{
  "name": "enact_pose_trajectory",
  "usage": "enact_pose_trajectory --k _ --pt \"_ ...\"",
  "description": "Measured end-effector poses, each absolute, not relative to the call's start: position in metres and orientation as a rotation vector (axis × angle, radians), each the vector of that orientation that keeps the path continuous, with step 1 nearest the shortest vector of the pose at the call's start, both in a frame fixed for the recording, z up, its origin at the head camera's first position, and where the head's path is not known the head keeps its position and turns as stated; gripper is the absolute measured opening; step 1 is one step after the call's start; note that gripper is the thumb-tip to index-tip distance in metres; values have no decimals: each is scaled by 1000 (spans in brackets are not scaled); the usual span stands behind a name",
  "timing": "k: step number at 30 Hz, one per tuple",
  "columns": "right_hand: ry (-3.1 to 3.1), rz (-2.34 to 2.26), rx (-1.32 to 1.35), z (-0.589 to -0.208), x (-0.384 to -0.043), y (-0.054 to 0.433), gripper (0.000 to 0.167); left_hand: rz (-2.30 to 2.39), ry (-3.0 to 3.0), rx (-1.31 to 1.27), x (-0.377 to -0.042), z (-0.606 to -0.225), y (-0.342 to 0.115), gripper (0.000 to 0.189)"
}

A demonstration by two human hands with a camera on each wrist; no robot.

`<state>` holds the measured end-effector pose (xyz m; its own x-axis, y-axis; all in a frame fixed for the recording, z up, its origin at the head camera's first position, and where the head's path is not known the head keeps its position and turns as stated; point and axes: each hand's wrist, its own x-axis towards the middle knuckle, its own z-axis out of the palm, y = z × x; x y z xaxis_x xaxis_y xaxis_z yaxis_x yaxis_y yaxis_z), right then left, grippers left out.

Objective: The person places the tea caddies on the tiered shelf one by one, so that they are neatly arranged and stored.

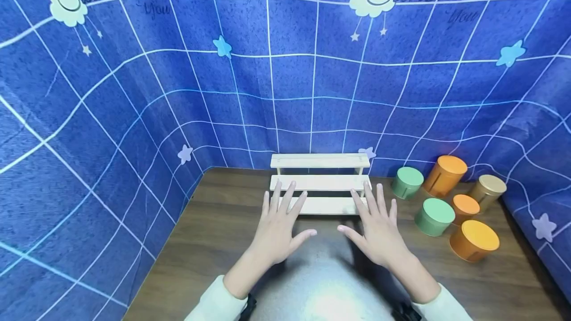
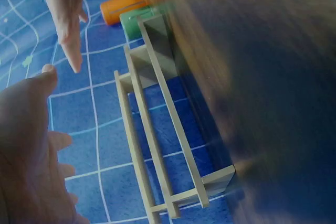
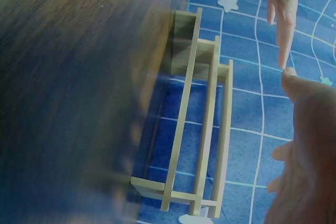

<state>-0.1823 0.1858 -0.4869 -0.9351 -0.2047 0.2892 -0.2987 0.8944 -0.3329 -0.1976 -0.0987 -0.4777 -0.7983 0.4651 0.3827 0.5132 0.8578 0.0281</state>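
A pale wooden three-tier display rack stands at the back of the table. Both hands are held up in front of it, fingers spread and holding nothing. In the head view the left hand overlaps the rack's lower left end, and the right hand overlaps its lower right end. From the left wrist camera, the rack appears side-on, beside the left hand. The right wrist view likewise has the rack apart from the right hand.
Several cylindrical containers are grouped at the table's right: a green one, another green one, a tall orange one, a small orange one, a yellow-orange one and a tan one. Blue patterned cloth surrounds the brown table.
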Motion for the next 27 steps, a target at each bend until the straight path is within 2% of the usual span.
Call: enact_pose_trajectory --k 7,13,18,27 --pt "-2757 573 353 -488 -181 199 92 -384 -2707 -656 -216 -478 -93 93" --pt "-2688 579 243 -485 -182 217 88 -752 -2795 -392 -237 -475 -103 98" --pt "-2706 544 91 -485 -187 234 94 -1088 -2763 -157 -254 -480 -123 103" --pt "-2863 407 -260 -486 -187 278 95 -1409 -2731 -22 -287 -489 -139 95"
